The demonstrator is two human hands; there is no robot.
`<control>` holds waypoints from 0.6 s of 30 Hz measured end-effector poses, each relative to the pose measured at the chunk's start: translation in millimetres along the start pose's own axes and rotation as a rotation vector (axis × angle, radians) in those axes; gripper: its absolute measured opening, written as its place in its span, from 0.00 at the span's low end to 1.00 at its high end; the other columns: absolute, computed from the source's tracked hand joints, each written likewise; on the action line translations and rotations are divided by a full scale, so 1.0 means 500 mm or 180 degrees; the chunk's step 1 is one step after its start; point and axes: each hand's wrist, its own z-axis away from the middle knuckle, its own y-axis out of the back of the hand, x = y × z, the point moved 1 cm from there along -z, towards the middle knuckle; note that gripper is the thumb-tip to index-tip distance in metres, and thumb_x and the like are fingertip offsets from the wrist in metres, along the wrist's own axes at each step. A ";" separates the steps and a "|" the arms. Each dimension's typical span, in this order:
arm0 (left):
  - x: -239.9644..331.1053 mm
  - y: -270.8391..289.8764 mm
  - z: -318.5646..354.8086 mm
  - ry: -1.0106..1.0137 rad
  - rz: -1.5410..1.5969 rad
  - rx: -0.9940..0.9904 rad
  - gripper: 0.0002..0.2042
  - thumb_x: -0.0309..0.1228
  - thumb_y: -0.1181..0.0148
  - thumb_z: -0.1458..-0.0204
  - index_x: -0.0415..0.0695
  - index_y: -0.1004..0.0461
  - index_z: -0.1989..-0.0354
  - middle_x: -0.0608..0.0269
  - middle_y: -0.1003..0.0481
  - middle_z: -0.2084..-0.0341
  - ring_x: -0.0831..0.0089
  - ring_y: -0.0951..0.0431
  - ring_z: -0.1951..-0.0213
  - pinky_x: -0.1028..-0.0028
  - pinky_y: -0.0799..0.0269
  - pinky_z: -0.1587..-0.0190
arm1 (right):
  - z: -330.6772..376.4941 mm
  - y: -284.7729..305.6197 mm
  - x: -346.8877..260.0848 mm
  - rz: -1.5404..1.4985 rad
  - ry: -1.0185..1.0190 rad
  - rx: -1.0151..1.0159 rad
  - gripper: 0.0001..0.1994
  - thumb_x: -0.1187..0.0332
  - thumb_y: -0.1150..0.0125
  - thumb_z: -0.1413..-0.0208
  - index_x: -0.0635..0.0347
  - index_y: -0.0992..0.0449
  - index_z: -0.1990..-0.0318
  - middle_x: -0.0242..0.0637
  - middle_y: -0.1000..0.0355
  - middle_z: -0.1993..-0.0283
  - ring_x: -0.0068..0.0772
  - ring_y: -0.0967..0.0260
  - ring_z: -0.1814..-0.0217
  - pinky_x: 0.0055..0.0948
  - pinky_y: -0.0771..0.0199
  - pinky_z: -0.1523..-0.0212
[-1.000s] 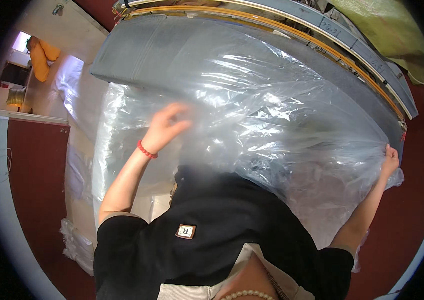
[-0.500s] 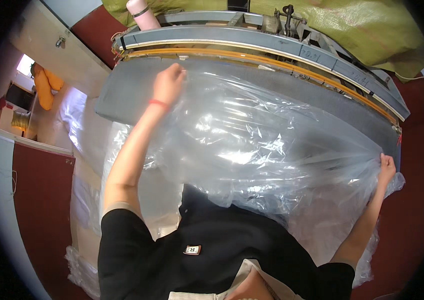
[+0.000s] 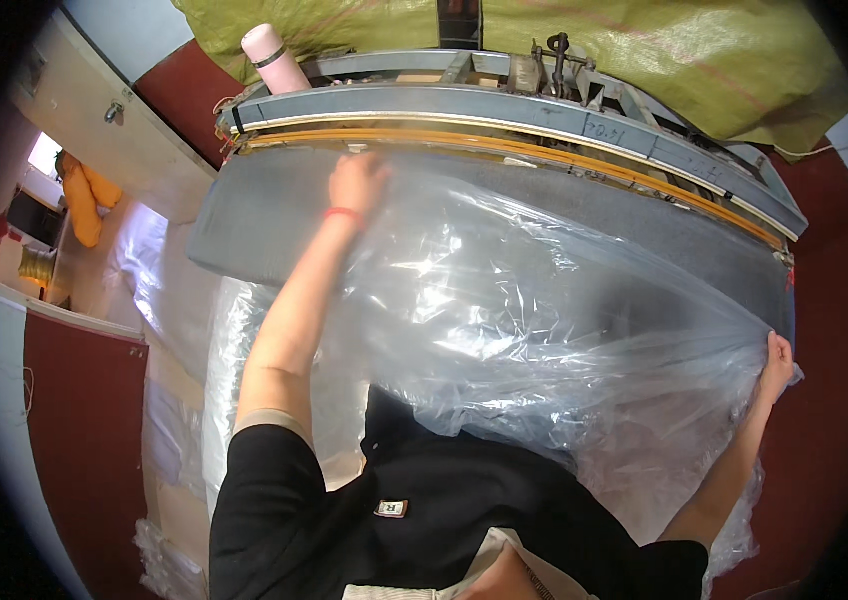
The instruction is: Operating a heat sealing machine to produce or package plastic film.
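Note:
A wide sheet of clear plastic film (image 3: 464, 290) stretches between my hands, wrinkled and shiny. My left hand (image 3: 357, 183), with a red band at the wrist, is closed on the film's far left corner and a little blurred. At the right, my right hand (image 3: 777, 365) pinches the film's other edge, and creases fan out from those fingers. Beneath the film lies a long padded grey surface (image 3: 254, 215), bare at its left end and along its far side. The film's near part hangs down past my body toward the floor.
Behind the grey surface runs a long metal frame (image 3: 374, 104) with orange strips (image 3: 424, 138) and a black clamp (image 3: 557, 60). A pink bottle (image 3: 274, 60) stands at its left end. Green woven sheeting (image 3: 664, 60) covers the back. An open door (image 3: 94, 90) and more film are at left.
My left hand has moved a little to the right, drawing the film's corner along. The film's far edge now slants more, and my right hand sits slightly lower in view.

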 end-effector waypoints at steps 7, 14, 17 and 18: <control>-0.035 0.000 -0.057 0.1067 0.1964 -0.0030 0.07 0.27 0.51 0.57 0.38 0.27 0.78 0.53 0.28 0.82 0.66 0.28 0.77 0.67 0.34 0.72 | -0.124 -0.065 0.014 -0.0984 -0.0844 0.0142 0.11 0.66 0.44 0.48 0.63 0.28 0.62 0.30 0.31 0.65 0.20 0.36 0.65 0.19 0.38 0.64; -0.019 0.051 -0.061 0.1120 0.2481 0.1320 0.05 0.30 0.52 0.51 0.43 0.35 0.76 0.70 0.35 0.81 0.81 0.38 0.78 0.78 0.38 0.72 | -0.139 -0.248 -0.086 0.1034 0.1348 0.1077 0.11 0.62 0.50 0.46 0.63 0.30 0.68 0.32 0.31 0.71 0.24 0.36 0.68 0.22 0.37 0.65; -0.135 0.010 -0.045 0.0954 0.1599 0.1239 0.06 0.29 0.53 0.49 0.44 0.37 0.77 0.71 0.35 0.82 0.83 0.39 0.79 0.81 0.39 0.73 | -0.138 -0.341 -0.054 0.0394 0.0966 0.0646 0.10 0.64 0.48 0.47 0.62 0.32 0.72 0.29 0.35 0.78 0.18 0.41 0.76 0.21 0.39 0.72; -0.140 -0.002 -0.048 0.0991 0.2430 0.1067 0.05 0.27 0.53 0.49 0.44 0.37 0.76 0.71 0.35 0.83 0.85 0.39 0.80 0.84 0.41 0.77 | -0.145 -0.353 -0.056 0.0420 0.0961 0.0667 0.10 0.64 0.48 0.47 0.62 0.32 0.72 0.29 0.35 0.78 0.18 0.41 0.76 0.21 0.39 0.72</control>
